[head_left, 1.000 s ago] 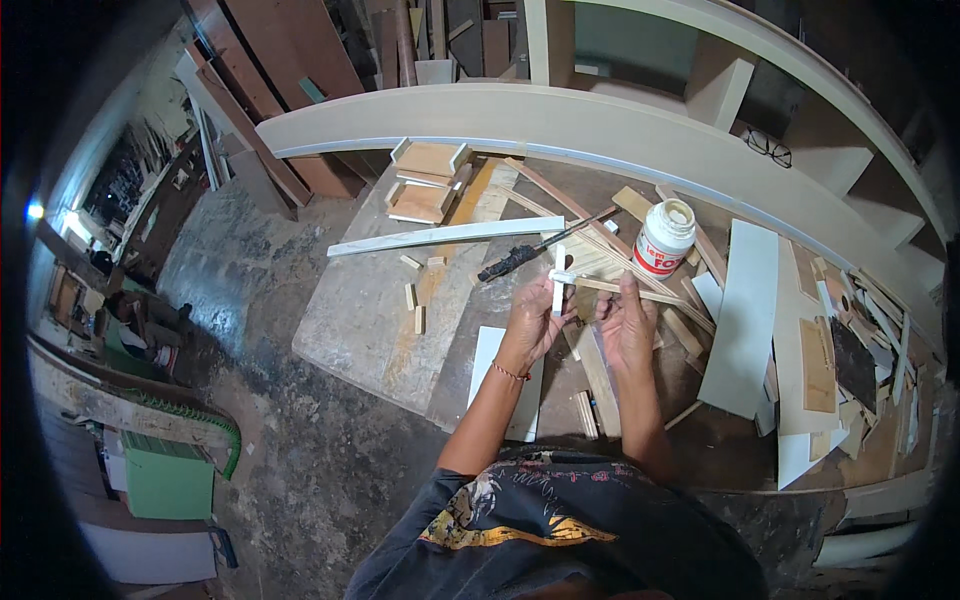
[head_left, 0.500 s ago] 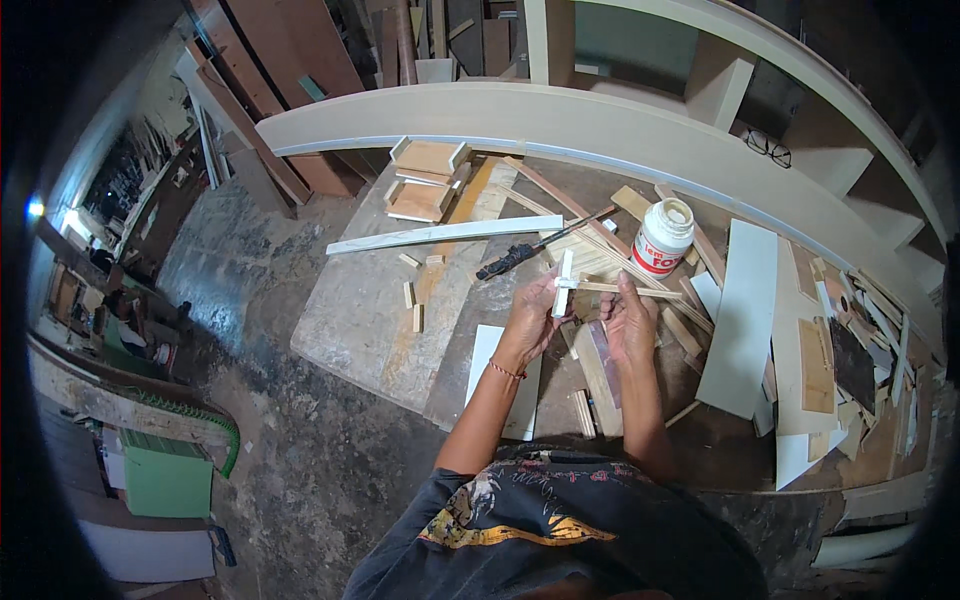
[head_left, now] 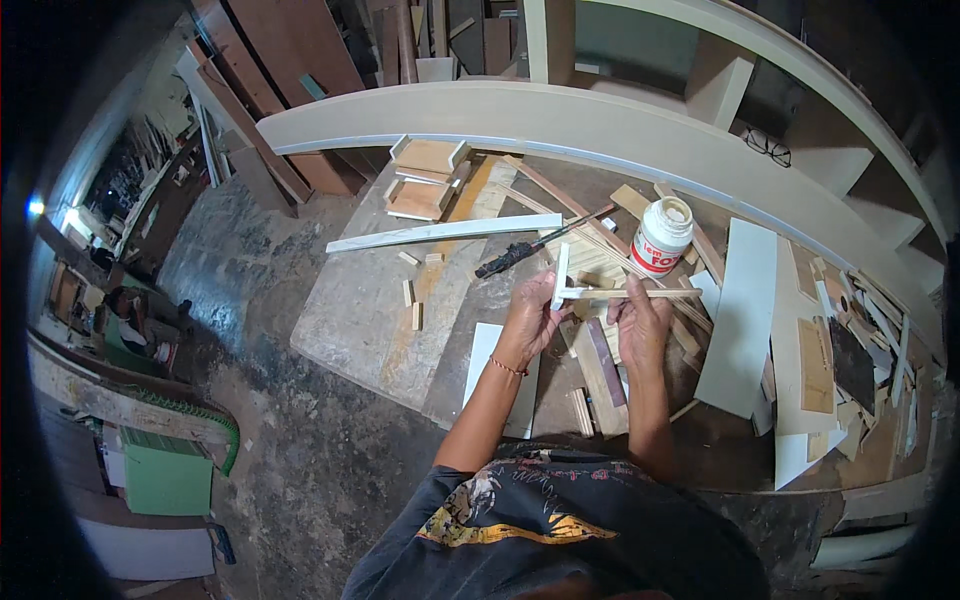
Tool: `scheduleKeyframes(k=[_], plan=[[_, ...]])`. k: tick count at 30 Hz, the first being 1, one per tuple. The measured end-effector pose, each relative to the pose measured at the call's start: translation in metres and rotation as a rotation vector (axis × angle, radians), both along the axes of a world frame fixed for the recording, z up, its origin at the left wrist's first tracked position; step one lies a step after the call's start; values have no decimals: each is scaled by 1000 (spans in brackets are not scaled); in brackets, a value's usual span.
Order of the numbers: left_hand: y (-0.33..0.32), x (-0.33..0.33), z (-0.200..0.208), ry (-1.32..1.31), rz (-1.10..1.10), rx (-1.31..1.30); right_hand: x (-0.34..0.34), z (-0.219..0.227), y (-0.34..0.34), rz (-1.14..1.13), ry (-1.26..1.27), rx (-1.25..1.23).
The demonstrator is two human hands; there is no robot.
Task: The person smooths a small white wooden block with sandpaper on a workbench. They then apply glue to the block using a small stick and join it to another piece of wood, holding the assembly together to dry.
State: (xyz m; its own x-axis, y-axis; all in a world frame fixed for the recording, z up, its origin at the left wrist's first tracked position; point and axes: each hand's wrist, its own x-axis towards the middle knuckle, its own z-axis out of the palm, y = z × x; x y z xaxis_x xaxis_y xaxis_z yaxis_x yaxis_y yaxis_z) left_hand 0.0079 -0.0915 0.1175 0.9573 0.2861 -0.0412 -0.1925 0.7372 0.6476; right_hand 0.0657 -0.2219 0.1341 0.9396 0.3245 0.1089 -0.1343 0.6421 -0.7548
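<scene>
My left hand [head_left: 532, 318] pinches a short narrow white-faced strip [head_left: 560, 277], held roughly upright over the table. In my right hand [head_left: 643, 322], a thin wooden stick [head_left: 655, 293] is gripped between thumb and fingers. The stick lies nearly level, and its left end, smeared with white paste, meets the strip's side. Just beyond my right hand stands an open white jar [head_left: 664, 237] with a red label. A dark-handled tool [head_left: 508, 260] with a thin shaft rests past my left hand, angled to the upper right.
Two small tray-like wooden pieces [head_left: 420, 198] sit at the table's far left, near a long white strip [head_left: 445, 232]. Several small wood blocks [head_left: 408, 293] lie left of my hands. A white panel [head_left: 738, 320] and piled offcuts [head_left: 860, 360] cover the right. A curved pale board [head_left: 420, 108] borders the back.
The stick has shifted slightly right and down along the white strip, with my right hand following. The white strip has tilted a little and shows more of its length. My left hand stays nearly in place.
</scene>
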Motion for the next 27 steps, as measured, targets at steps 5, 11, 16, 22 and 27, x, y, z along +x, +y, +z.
scheduleKeyframes(k=[5, 11, 16, 22, 27], plan=[[-1, 3, -5, -26, -2, 10, 0, -1, -2, 32, -50, -45], [-6, -1, 2, -18, -12, 15, 1, -4, -2, -30, -2, -86], [-6, -3, 4, -26, -68, 111, 6, 1, 2, -118, 35, -53], [-5, -4, -2, -49, -169, 104, 18, 6, -1, -196, 37, -42], [-2, -2, -5, -102, -222, 43, 20, 8, -1, -227, 27, -8]])
